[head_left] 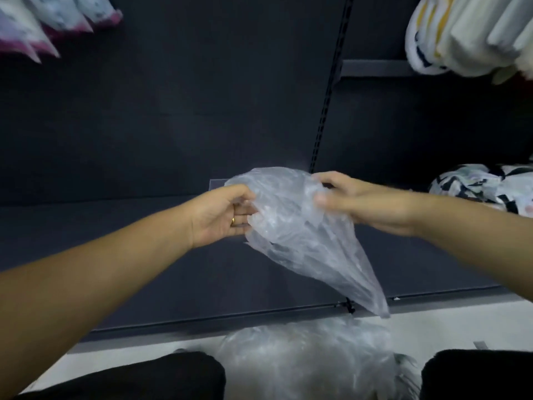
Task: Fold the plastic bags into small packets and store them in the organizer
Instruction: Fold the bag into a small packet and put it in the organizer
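A crumpled clear plastic bag [300,235] hangs in the air above a dark shelf [121,226]. My left hand [222,215] pinches its left top edge, with a gold ring on one finger. My right hand [360,203] grips the bag's right top edge, fingers curled into the plastic. The bag's lower end trails down to the right, past the shelf's front lip. A heap of more clear plastic bags [308,359] lies on the floor between my knees. No organizer is in sight.
The dark shelf has a dark back panel and a slotted upright [328,96]. Packaged goods hang at the top left [43,21]. Folded textiles sit at the top right [461,33], and a black-and-white patterned bundle [484,186] lies on the right shelf.
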